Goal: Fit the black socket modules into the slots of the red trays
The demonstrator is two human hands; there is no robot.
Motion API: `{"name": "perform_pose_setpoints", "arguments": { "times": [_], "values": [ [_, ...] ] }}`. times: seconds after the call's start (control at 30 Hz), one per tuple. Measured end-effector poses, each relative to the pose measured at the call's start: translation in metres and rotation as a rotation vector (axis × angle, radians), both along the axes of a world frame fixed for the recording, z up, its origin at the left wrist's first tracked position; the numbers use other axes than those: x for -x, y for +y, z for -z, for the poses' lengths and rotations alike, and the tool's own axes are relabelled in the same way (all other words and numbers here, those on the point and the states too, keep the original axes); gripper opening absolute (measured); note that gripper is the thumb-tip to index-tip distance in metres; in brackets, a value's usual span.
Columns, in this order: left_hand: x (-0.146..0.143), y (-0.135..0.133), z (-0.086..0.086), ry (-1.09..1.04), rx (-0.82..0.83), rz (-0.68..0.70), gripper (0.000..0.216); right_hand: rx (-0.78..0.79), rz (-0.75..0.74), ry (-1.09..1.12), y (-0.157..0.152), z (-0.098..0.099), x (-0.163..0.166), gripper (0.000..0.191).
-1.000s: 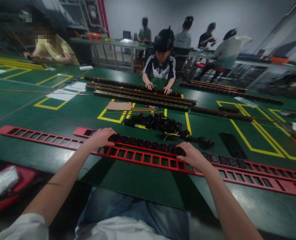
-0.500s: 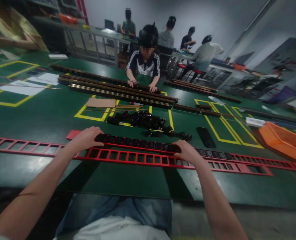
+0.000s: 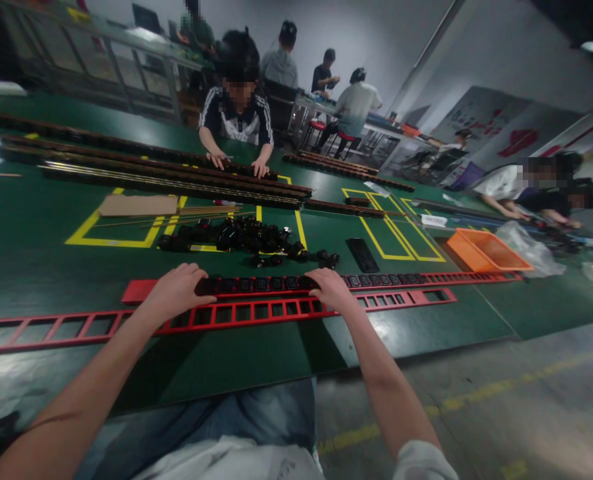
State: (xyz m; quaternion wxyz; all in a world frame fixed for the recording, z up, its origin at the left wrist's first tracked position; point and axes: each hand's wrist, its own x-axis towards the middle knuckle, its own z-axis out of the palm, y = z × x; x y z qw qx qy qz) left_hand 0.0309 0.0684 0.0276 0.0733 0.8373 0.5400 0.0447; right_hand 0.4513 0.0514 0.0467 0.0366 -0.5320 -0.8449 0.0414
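Observation:
A row of black square pieces (image 3: 261, 284) runs between my two hands, in line with the rear red slotted frame (image 3: 471, 277). My left hand (image 3: 179, 290) closes thumb and fingers round the row's left end, beside the frame's solid red end (image 3: 139, 291). Closed in the same way, my right hand (image 3: 330, 288) grips the row farther right. More black square pieces (image 3: 386, 280) sit in the rear frame beyond it. Whether the held stretch is fully down in the frame, I cannot tell. Nearer me lies a second red frame (image 3: 256, 312) with open slots.
Behind the frames lies a heap of black parts (image 3: 226, 233), with a black phone-like slab (image 3: 362, 255) to its right. Long dark rails (image 3: 176, 180) cross the table before a co-worker (image 3: 239, 113). An orange bin (image 3: 486, 250) stands at right beside clear plastic (image 3: 531, 250).
My view has turned to the right. The held row has gone from slightly raised and slanted over the frames to lined up with the rear frame. Both hands keep their grip.

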Motion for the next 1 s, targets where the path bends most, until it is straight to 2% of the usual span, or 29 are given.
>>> {"name": "perform_pose_setpoints", "arguments": {
  "times": [0.33,0.5,0.7,0.83,1.0],
  "values": [
    [-0.004,0.000,-0.001,0.012,-0.028,-0.021,0.060,-0.016,0.044,0.023,0.007,0.012,0.002,0.052],
    [-0.003,-0.010,0.002,-0.010,-0.032,-0.024,0.057,-0.004,0.037,0.007,0.006,0.008,0.004,0.055],
    [-0.006,-0.014,0.005,-0.075,-0.014,-0.045,0.053,0.016,0.030,-0.014,-0.004,0.002,-0.001,0.049],
    [-0.022,-0.014,0.002,-0.061,-0.005,-0.044,0.051,0.004,0.062,-0.028,-0.014,0.002,-0.013,0.047],
    [-0.062,-0.020,0.000,-0.061,-0.012,-0.023,0.049,-0.024,0.155,-0.029,-0.023,0.005,-0.047,0.048]
  ]
}}
